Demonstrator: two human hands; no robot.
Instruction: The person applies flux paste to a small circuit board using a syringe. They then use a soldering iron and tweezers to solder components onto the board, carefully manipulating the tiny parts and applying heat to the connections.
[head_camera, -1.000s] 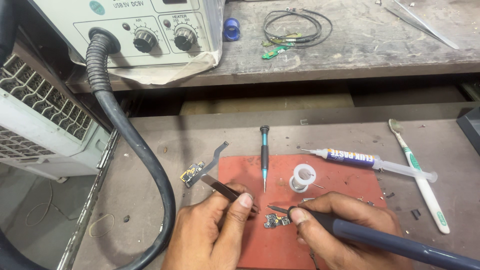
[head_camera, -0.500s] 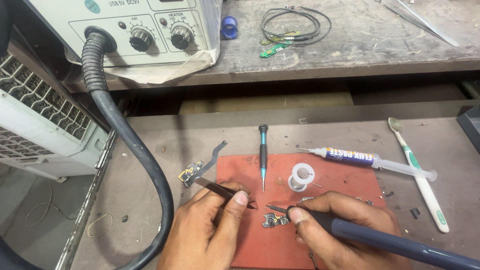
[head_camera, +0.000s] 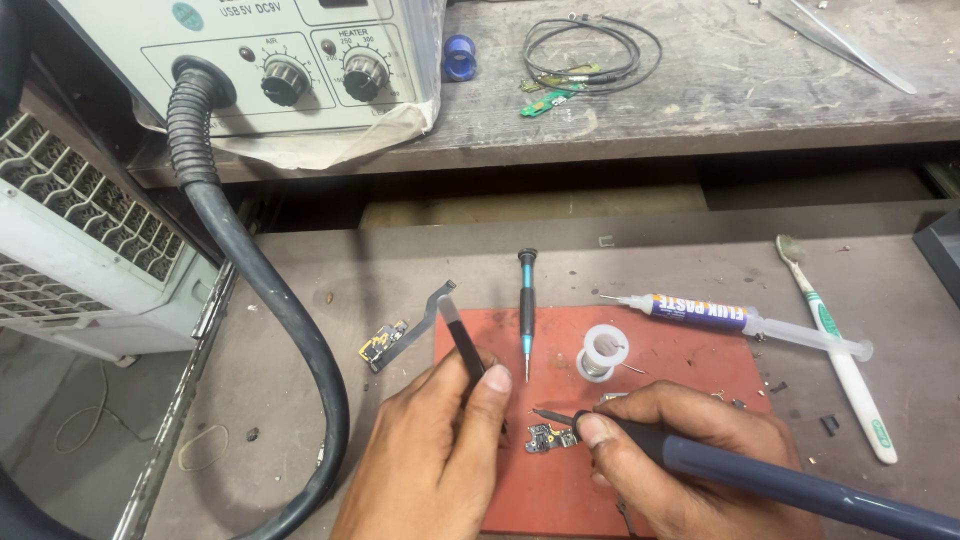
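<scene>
My left hand (head_camera: 440, 450) grips black tweezers (head_camera: 462, 340), whose tips point down toward a small circuit board (head_camera: 548, 438) on a red mat (head_camera: 560, 490). My right hand (head_camera: 680, 450) holds a dark soldering iron (head_camera: 780, 482) like a pen; its tip touches the small board. A spool of solder wire (head_camera: 604, 351) lies just beyond my right hand. Between the hands, further back, lies a blue-shafted screwdriver (head_camera: 526, 310).
A syringe of flux (head_camera: 740, 322) and a white-green toothbrush (head_camera: 838, 350) lie to the right. A flex-cable part (head_camera: 392, 340) sits left of the mat. A thick black hose (head_camera: 270, 300) runs from the rework station (head_camera: 290, 60). A cable coil (head_camera: 585, 50) lies on the shelf.
The view has shifted slightly. The tweezers in my left hand have tilted more upright. The right hand and iron stay on the small board.
</scene>
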